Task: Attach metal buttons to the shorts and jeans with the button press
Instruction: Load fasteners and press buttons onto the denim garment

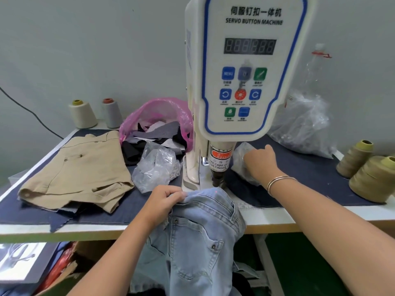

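- Head view: the left hand point(164, 199) is gripping the waistband of the jeans point(198, 238), fingers curled over the denim edge at the front of the surface point(277, 218).
- The jeans are hanging off the surface's front edge, with only the waistband lying on top, just in front of the press point(245, 71). A red light dot is showing on the waistband below the press head point(219, 167).
- The right hand point(259, 162) is reaching into a small clear bag point(242, 161) just right of the press head; its fingers are hidden by the plastic, so I cannot tell whether they are holding anything. A bangle point(277, 182) is sitting on that wrist.
- The shorts point(81, 169), tan, are lying flat on the left part of the surface, well apart from the press, resting on dark blue cloth point(310, 174) that is covering the surface.
- Another clear bag point(156, 167) is sitting between the shorts and the press base, and a pink bag point(158, 112) of fabric scraps is standing behind it.
- Two thread cones point(82, 114) are standing at the back left by the wall, and olive cones point(372, 178) are standing at the right edge.
- A big clear bag point(303, 124) is slumping behind the press on the right.
- The press's panel is showing a digit display and coloured buttons.
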The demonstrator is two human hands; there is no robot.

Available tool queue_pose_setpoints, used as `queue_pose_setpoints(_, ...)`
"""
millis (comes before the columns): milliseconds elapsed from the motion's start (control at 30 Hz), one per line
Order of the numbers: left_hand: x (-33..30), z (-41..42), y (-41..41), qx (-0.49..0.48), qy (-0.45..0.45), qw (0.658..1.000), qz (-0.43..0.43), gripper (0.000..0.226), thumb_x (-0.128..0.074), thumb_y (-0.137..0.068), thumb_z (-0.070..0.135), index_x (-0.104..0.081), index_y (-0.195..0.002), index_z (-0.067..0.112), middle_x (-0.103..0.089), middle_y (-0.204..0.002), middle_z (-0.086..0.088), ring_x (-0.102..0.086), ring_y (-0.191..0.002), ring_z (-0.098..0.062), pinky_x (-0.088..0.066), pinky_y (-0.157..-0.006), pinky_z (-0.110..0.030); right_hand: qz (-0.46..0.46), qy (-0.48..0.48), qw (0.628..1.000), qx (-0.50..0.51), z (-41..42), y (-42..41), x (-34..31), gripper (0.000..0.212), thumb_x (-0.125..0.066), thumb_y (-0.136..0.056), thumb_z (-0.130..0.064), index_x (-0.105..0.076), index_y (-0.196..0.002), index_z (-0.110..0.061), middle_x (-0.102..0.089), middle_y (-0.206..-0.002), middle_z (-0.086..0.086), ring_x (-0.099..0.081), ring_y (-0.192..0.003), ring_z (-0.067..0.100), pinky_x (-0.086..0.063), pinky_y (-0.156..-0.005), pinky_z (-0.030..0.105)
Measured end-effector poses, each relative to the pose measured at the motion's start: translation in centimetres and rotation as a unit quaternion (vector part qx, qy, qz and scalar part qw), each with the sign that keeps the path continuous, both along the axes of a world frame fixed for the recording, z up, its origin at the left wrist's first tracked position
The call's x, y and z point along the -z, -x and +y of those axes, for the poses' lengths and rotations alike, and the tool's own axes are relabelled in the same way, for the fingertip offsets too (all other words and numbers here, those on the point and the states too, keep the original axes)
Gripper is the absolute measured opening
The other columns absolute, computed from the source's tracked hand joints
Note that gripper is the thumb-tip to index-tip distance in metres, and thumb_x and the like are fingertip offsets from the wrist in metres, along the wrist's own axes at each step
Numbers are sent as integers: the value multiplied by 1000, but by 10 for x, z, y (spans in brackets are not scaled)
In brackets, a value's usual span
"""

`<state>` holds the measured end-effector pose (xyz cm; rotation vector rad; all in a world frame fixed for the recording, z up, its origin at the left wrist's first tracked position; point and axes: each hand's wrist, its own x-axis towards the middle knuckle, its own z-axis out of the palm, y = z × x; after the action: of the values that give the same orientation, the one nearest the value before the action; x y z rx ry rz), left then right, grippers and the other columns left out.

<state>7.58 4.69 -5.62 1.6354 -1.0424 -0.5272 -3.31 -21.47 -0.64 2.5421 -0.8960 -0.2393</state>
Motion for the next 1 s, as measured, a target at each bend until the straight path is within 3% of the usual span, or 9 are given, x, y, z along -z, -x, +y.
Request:
queue_pose_setpoints(100,-6,1,-1,6,3,999,51,41,-59,-76,34,-33,-55,11,-24,-59,0,-23,-57,-11,-19,-56,-25,4,-4,1000,-6,2,2,1,24,-46,-92,-23,-60,-111,-19,-65,-110,-2,-57,-112,25,-22,-107,41)
queue_pose_setpoints(200,-11,5,0,21,-3,996,81,47,-60,-77,36,-32,-55,6,-22,-63,-8,-22,-61,-18,-19,-58,-28,-69,-15,997,5,-1,9,2,19,-46,-92,-19,-62,-101,-22,-65,-94,-3,-60,-95,21,-31,-95,36)
queue_pose_setpoints(300,-14,8,13,80,-2,993,82,44,-61,-73,45,-31,-52,21,-21,-58,2,-19,-55,-10,-18,-52,-22,-181,-63,981,18,-6,20,1,18,-45,-92,-22,-60,-82,-21,-64,-87,2,-49,-75,23,-32,-75,33)
queue_pose_setpoints(367,-12,7,27,129,-9,988,79,42,-62,-75,43,-33,-50,24,-24,-56,6,-21,-52,-8,-20,-51,-19,-272,-127,953,33,-5,28,-4,20,-49,-92,-26,-65,-81,-22,-67,-90,5,-54,-78,26,-37,-70,33)
queue_pose_setpoints(500,-8,5,29,73,16,997,33,44,-59,-76,44,-36,-50,17,-27,-55,4,-26,-53,-8,-23,-53,-21,-536,-306,785,50,22,48,-13,11,-65,-86,-26,-69,-76,-25,-67,-75,-3,-58,-75,14,-45,-67,28)
queue_pose_setpoints(567,-5,7,17,-2,23,1000,-2,46,-56,-75,49,-41,-53,11,-33,-57,2,-31,-56,-10,-25,-57,-28,-599,-378,704,49,49,57,-12,12,-68,-84,-23,-70,-73,-26,-66,-68,-9,-57,-65,5,-42,-60,18)
queue_pose_setpoints(767,9,1,8,-73,-14,993,-91,37,-51,-78,46,-52,-55,16,-38,-52,9,-33,-53,-5,-25,-53,-25,-511,-685,503,130,112,58,10,15,-65,-88,-16,-67,-73,-16,-38,-47,-7,-32,-40,4,-26,-36,14)
queue_pose_setpoints(867,11,0,6,-70,-26,994,-75,34,-54,-83,38,-52,-52,24,-39,-51,11,-33,-52,-3,-25,-52,-23,-489,-761,390,170,117,52,12,23,-60,-90,-13,-54,-68,-16,-35,-47,-6,-29,-38,5,-20,-34,16)
queue_pose_setpoints(1000,13,1,5,-66,-23,995,-65,36,-55,-84,39,-52,-54,19,-37,-52,11,-33,-53,-5,-25,-52,-23,-471,-798,313,207,121,52,13,7,-60,-89,-12,-62,-83,-9,-34,-46,-5,-29,-36,5,-21,-31,16)
